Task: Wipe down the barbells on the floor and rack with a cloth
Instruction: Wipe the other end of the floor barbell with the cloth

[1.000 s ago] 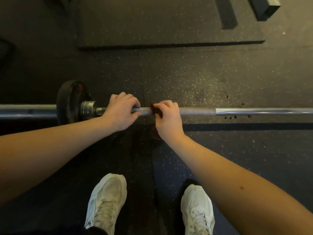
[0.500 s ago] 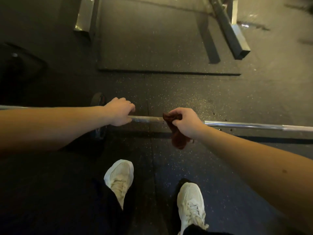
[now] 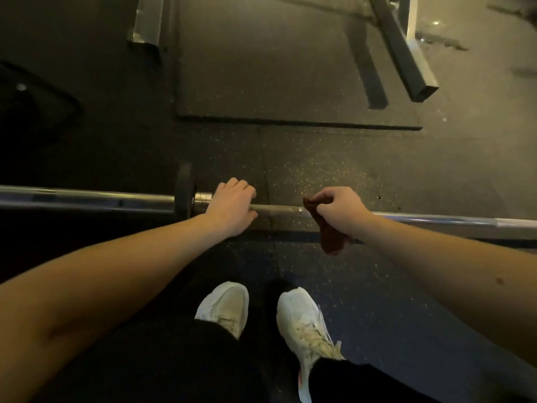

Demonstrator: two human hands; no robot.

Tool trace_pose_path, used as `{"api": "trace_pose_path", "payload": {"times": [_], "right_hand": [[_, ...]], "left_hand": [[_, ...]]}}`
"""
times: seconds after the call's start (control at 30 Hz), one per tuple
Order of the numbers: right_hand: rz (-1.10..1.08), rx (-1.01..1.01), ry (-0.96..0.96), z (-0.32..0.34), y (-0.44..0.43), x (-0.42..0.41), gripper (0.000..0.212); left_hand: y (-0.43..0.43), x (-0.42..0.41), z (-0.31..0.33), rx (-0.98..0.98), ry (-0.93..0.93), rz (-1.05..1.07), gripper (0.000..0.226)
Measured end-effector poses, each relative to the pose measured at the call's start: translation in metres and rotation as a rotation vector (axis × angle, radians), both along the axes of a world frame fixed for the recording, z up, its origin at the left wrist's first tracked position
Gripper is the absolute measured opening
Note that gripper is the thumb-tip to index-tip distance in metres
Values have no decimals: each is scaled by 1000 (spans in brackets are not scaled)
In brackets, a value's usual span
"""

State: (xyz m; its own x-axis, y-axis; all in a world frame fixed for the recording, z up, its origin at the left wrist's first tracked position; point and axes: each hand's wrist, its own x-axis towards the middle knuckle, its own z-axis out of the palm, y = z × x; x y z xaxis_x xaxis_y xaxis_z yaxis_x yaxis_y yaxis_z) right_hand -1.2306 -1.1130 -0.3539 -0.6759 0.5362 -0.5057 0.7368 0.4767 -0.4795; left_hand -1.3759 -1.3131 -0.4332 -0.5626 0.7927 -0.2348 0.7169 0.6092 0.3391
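Note:
A steel barbell (image 3: 279, 210) lies across the dark rubber floor from left to right, with a black weight plate (image 3: 184, 194) on its left part. My left hand (image 3: 231, 206) grips the shaft just right of the plate's collar. My right hand (image 3: 340, 212) holds a dark red cloth (image 3: 329, 238) against the bar a short way to the right; the cloth's loose end hangs below the bar toward me.
My two white shoes (image 3: 223, 308) (image 3: 305, 324) stand just behind the bar. A raised rubber mat (image 3: 290, 82) lies beyond it, with a rack's metal legs at its far left (image 3: 146, 21) and far right (image 3: 406, 53).
The view has pulled back and tilted up, showing the rack legs. My right hand with the cloth has slid to the right along the bar, widening the gap from my left hand.

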Motion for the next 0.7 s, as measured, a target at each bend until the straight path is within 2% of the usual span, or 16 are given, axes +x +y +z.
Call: {"api": "trace_pose_path", "payload": {"times": [0.1,0.23,0.33,0.5,0.7], "right_hand": [[-8,-44,32,-33,5,5,23],[138,107,151,-84,-2,4,32],[158,198,251,-113,-9,7,29],[225,287,363,-125,-3,11,22],[423,330,374,-120,-1,-11,14]], "left_hand": [[7,1,-14,-8,-39,58,47],[13,4,-33,19,-65,105,41],[15,7,-42,38,-31,123,35],[8,14,-48,82,20,132,35],[10,20,-51,130,102,137,31]]}}
